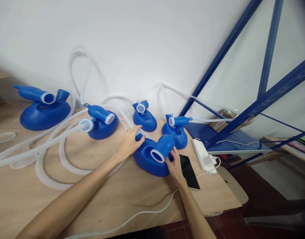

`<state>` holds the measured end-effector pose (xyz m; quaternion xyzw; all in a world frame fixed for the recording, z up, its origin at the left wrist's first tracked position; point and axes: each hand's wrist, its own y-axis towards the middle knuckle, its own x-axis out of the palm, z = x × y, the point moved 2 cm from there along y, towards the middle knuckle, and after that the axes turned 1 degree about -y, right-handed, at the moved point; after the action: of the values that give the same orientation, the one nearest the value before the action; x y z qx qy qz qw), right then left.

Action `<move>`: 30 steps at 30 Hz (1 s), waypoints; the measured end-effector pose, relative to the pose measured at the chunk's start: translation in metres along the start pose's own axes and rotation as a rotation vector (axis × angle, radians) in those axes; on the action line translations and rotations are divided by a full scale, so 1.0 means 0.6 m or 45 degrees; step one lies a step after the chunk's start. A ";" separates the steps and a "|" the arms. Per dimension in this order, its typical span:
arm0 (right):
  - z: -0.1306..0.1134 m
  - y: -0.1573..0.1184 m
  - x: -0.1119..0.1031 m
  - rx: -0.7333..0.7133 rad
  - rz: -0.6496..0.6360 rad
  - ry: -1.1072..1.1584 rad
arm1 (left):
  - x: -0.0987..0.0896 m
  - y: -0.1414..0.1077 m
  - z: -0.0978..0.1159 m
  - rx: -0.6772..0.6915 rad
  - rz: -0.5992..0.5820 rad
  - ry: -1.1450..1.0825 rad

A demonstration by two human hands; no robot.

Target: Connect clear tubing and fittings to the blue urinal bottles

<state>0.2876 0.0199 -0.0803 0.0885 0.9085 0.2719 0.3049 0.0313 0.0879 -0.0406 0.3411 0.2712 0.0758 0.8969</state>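
A blue plastic bottle (149,162) lies on the wooden table, with a blue cup-like funnel (164,144) across its top, the white-rimmed mouth facing the front left. My left hand (130,141) is closed around the bottle's neck at its left end. On the right, my right hand (174,164) grips the bottle's side just below the funnel, its fingers partly hidden behind the blue plastic. Behind these stand two similar bottles, one (145,122) at the wall and one (178,137) to the right with a clear tube.
More blue bottles (45,116) stand at the left, among coiled clear tubes (48,144). A dark tablet (189,172) and a white power strip (201,152) lie to the right. A white cable crosses the table's front. A blue metal rack (224,41) rises at the right.
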 end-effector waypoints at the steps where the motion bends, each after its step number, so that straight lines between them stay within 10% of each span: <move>1: -0.001 -0.001 0.000 -0.003 -0.006 0.006 | 0.002 0.003 0.000 0.004 -0.011 -0.004; 14: 0.009 -0.009 0.004 0.004 0.040 -0.025 | 0.023 -0.001 -0.005 -0.048 0.116 -0.050; 30: -0.005 -0.005 0.005 0.065 0.035 0.077 | -0.029 0.017 0.024 0.135 -0.423 0.268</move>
<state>0.2834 0.0168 -0.0813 0.1002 0.9226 0.2554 0.2712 0.0248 0.0814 -0.0173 0.3286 0.4196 -0.0522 0.8445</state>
